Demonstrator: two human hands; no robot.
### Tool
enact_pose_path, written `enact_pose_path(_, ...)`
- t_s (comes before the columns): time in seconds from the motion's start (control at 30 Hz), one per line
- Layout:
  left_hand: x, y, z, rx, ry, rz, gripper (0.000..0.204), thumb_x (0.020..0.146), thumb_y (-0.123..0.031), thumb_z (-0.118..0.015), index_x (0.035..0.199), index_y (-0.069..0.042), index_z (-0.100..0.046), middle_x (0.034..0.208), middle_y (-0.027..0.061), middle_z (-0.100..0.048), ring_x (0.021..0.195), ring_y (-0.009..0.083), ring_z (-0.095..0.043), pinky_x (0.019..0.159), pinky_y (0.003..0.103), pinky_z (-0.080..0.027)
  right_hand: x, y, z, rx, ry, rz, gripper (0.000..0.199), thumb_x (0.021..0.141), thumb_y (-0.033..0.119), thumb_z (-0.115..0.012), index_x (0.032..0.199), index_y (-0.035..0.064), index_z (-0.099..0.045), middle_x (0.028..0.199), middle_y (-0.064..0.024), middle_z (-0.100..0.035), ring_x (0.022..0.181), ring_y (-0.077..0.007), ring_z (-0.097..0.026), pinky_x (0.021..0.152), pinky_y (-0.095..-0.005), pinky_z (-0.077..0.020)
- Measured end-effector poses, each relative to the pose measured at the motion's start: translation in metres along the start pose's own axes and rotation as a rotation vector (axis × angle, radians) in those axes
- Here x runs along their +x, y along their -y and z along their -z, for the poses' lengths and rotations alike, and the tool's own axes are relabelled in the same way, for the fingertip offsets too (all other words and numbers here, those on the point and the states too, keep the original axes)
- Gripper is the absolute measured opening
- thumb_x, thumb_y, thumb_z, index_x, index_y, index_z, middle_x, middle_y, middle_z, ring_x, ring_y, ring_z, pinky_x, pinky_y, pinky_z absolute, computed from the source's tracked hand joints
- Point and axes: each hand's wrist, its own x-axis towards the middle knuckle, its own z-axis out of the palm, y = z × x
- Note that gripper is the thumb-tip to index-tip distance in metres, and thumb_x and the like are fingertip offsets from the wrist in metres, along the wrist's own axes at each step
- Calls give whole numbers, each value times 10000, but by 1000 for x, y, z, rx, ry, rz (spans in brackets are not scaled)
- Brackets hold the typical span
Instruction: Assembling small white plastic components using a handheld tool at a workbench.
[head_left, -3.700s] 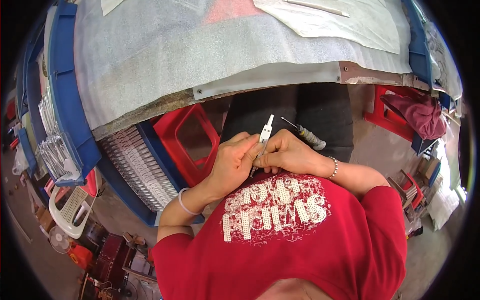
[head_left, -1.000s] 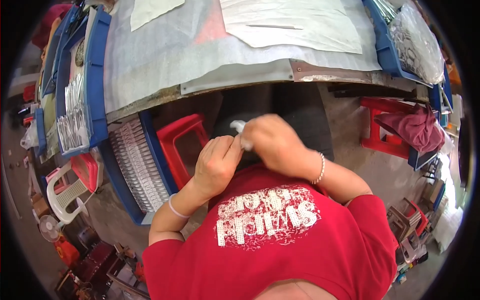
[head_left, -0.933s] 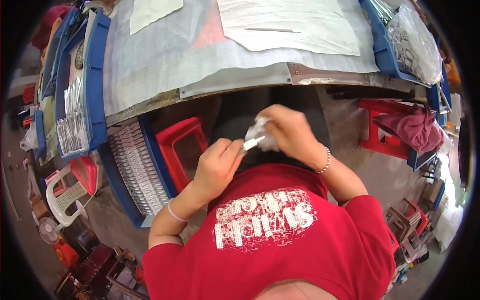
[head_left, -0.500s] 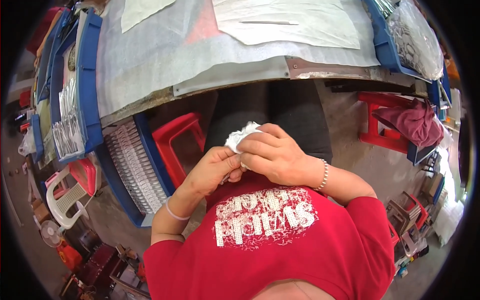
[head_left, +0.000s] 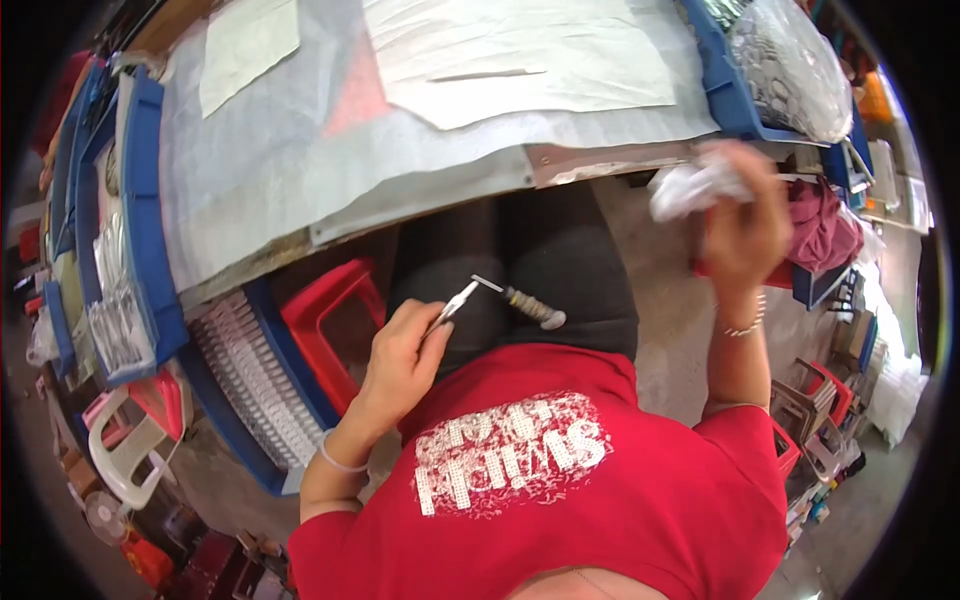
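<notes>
My left hand (head_left: 405, 350) is closed around a slim shiny metal tool (head_left: 458, 300) that points forward and right, over my lap in dark trousers. At the tool's tip is a thin rod with a grey-brown ribbed, wrapped piece (head_left: 535, 308) ending in a pale round knob. Whether the two are joined or only touching, I cannot tell. Out to the right, past the table's front edge, my right hand (head_left: 748, 220) grips a crumpled white cloth (head_left: 690, 188). Both that hand and the cloth are smeared by motion.
The covered worktable (head_left: 260, 165) carries white sheets (head_left: 560, 85) and a thin metal piece. Blue trays (head_left: 150, 215) of metal parts stand left, another (head_left: 262, 400) lower down. A red stool (head_left: 335, 320) is beside my left leg. At right are a bagged tray and a maroon cloth (head_left: 822, 228).
My hands were together on the white cloth over my lap. The right hand has carried it away to the right; the metal tool and ribbed piece now show at my left hand.
</notes>
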Motion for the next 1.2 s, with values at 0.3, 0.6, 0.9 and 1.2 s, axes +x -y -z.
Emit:
enact_pose_path(0.3,7,19,-13,-871,293,418,228,1027,-221,-430,1028,-48,-578,734,-19,-526,608,42,-495,537,178,-361,82,-137,69,-556,434,80,300,852,145,-611,1118,5,-599,1072,-175,-614,933,-355,-604,860,-375,-463)
enact_pose_path(0.6,8,35,-17,-1037,290,542,230,1018,-212,-442,1077,-33,-574,691,-14,-512,546,70,-484,509,209,-387,15,47,-22,5,689,-116,189,850,38,-607,1035,24,-640,964,-148,-652,888,-281,-650,792,-338,-503)
enact_pose_path(0.9,8,46,-19,-1102,311,619,264,1024,-269,-441,1034,-39,-572,651,-28,-464,508,42,-395,448,190,-321,-87,77,-107,146,1001,-148,389,837,118,-627,1191,22,-497,888,-139,-589,772,-293,-618,662,-383,-487)
enact_pose_path(1.2,5,53,-30,-1038,252,597,262,1020,-268,-442,973,-35,-553,646,-26,-449,502,39,-369,436,192,-289,-39,106,-81,268,1006,4,414,762,12,-656,1166,29,-562,959,-127,-567,793,-278,-627,652,-351,-526)
